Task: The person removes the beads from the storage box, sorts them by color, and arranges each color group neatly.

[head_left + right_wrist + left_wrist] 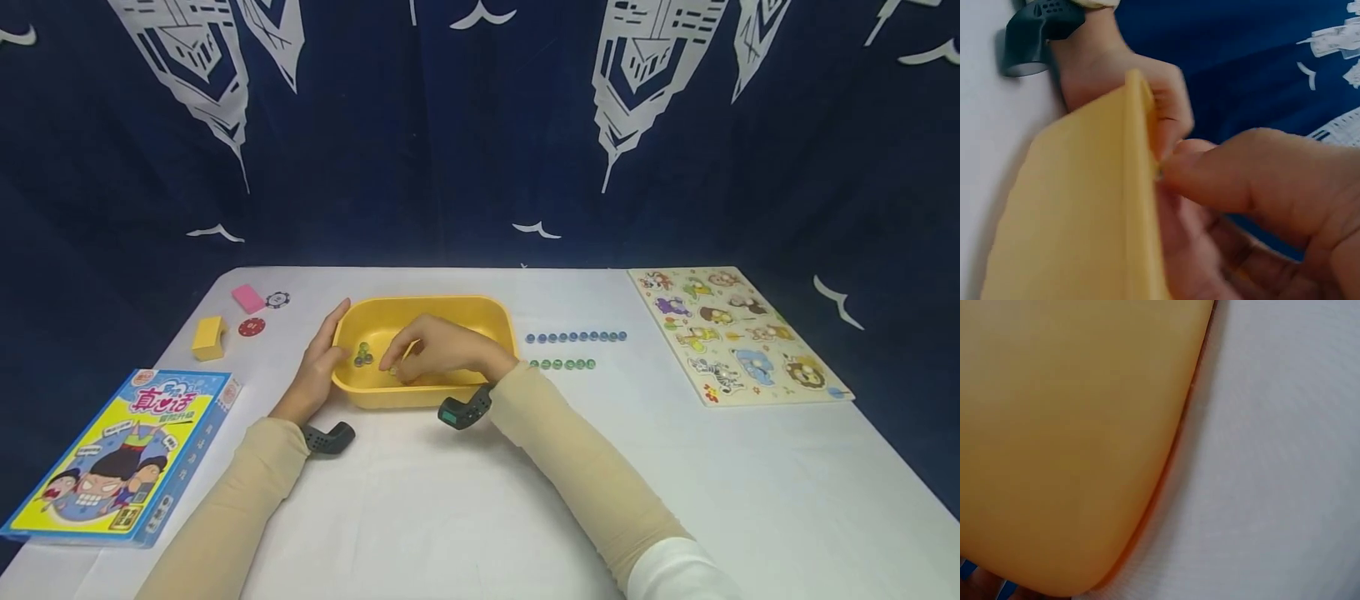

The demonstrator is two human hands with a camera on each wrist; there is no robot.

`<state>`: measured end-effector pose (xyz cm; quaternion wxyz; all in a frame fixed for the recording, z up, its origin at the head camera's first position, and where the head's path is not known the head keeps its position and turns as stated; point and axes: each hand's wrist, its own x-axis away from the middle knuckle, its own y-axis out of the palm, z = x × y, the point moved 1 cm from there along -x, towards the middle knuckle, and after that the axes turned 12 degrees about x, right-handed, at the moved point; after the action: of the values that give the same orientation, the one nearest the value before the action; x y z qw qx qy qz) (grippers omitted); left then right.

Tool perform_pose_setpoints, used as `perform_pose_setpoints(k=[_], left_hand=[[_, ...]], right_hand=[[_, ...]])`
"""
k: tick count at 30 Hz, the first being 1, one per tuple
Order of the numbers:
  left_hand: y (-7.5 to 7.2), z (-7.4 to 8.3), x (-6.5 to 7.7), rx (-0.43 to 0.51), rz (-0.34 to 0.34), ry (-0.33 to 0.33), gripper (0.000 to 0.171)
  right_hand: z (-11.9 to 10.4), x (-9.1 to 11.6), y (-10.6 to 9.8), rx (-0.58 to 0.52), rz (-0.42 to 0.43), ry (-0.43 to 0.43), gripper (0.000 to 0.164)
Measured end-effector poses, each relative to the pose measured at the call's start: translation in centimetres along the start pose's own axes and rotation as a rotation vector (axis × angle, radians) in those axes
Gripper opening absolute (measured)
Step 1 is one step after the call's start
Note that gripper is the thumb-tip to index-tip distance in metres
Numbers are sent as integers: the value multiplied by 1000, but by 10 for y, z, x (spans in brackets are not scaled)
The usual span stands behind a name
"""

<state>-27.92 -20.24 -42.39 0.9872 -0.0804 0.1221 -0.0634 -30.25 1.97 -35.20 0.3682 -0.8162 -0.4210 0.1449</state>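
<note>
A shallow yellow plastic tub [423,398] stands on the white table. My left hand [313,379] grips its left end, thumb at the rim and fingers along the outside. Reaching over the right side, my right hand [444,348] is inside the tub, thumb and index finger pinching a small glass marble [1159,173], mostly hidden by the fingertips. To the left of those fingertips, several green and dark marbles [363,356] lie together on the tub floor. The left wrist view is filled mostly by the tub's outer wall [1072,437].
Right of the tub run a row of blue marbles [573,337] and a row of green marbles [562,364]. An animal puzzle board [738,333] lies far right. At left are a boxed game [123,458], a yellow block [208,338], a pink block [248,298] and two chips [251,327].
</note>
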Motion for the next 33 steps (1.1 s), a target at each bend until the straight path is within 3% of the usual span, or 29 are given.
perform_pose_setpoints(k=[10, 18, 25, 33], left_hand=[[1, -3, -1, -1, 4, 19, 78], [-1, 0, 0, 7, 0, 20, 78], [-1, 1, 2, 15, -2, 9, 79], [0, -1, 0, 15, 3, 22, 80]], right_hand=[[32, 59, -26, -181, 192, -135, 20], [59, 108, -46, -209, 360, -61, 21], [90, 144, -55, -215, 445, 23, 21], [126, 181, -68, -60, 493, 128, 18]])
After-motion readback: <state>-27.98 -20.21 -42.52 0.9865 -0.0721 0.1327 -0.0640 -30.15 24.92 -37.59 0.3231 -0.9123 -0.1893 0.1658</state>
